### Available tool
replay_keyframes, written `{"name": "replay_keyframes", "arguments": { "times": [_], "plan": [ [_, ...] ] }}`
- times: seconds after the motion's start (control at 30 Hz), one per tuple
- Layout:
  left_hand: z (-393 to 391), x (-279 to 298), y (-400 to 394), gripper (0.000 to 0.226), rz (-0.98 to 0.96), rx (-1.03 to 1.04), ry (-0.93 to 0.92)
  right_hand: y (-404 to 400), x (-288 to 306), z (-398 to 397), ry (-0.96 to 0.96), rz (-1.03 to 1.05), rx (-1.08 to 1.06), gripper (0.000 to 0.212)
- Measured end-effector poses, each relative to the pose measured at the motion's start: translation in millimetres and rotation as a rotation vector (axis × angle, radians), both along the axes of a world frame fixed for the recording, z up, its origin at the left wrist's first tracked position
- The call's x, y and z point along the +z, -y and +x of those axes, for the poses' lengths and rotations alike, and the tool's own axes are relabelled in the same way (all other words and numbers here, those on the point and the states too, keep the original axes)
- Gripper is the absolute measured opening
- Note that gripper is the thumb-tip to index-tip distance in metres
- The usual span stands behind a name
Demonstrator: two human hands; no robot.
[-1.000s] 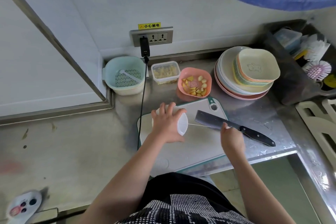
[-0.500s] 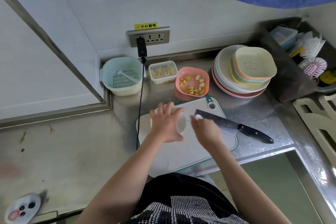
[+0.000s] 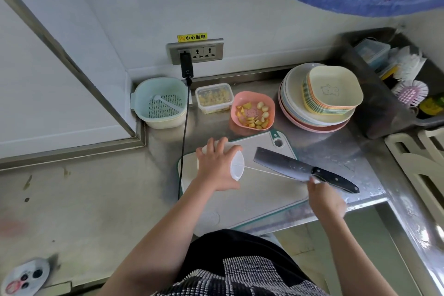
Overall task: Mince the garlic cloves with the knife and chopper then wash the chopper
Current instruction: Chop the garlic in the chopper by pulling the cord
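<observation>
A white pull-cord chopper (image 3: 236, 166) stands on the grey cutting board (image 3: 262, 190). My left hand (image 3: 217, 167) grips its top and holds it down. A thin cord runs taut from the chopper to my right hand (image 3: 323, 196), which pinches the white pull handle over the board's right edge. The knife (image 3: 300, 169), dark blade and black handle, lies on the board just beyond the cord. Garlic cloves and yellow pieces sit in a pink bowl (image 3: 271, 107) behind the board.
A clear box (image 3: 213, 98) of chopped bits and a green strainer basket (image 3: 159, 103) stand at the back. A black cable (image 3: 183, 132) hangs from the wall socket past the board. Stacked plates and bowls (image 3: 322, 98) are at the right, a dark tub (image 3: 394, 84) with brushes beyond.
My right hand, close to the chopper half a second ago, has pulled the cord out to the right again. My left hand has stayed on the chopper.
</observation>
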State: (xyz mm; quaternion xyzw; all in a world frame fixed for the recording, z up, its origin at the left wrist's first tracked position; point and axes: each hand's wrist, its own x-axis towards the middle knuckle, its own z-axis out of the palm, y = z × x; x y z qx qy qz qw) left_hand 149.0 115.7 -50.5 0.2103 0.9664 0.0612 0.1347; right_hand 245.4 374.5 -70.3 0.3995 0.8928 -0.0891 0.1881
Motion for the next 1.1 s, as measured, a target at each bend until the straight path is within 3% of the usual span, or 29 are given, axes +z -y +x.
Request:
{"name": "replay_keyframes", "arguments": {
  "times": [0.17, 0.23, 0.37, 0.47, 0.6, 0.9, 1.1],
  "plan": [
    [1.1, 0.9, -0.9, 0.094, 0.000, 0.005, -0.001, -0.5, 12.6, -3.9, -0.011, -0.002, -0.088, 0.066],
    [0.6, 1.9, -2.0, 0.094, -0.002, 0.012, 0.002, 26.4, 25.1, -22.0, -0.051, -0.013, 0.071, 0.063],
    [0.9, 2.9, -2.4, 0.089, -0.014, 0.009, -0.004, 109.0, 42.6, -49.4, -0.138, -0.141, 0.582, 0.057],
    [1.0, 2.0, -1.7, 0.088, -0.006, 0.009, -0.020, 126.2, 37.4, -46.9, -0.136, -0.177, 0.711, 0.059],
    [0.9, 2.9, -2.1, 0.094, 0.007, 0.017, -0.003, 88.1, 19.5, -37.0, -0.137, -0.087, 0.574, 0.056],
    [0.2, 2.0, -0.3, 0.094, 0.013, 0.008, -0.021, -7.4, -3.0, 8.4, 0.087, 0.062, 0.155, 0.069],
    [0.4, -0.5, -1.1, 0.093, 0.016, 0.011, -0.031, 18.1, 9.8, -7.8, 0.056, 0.057, 0.142, 0.067]
  ]
}}
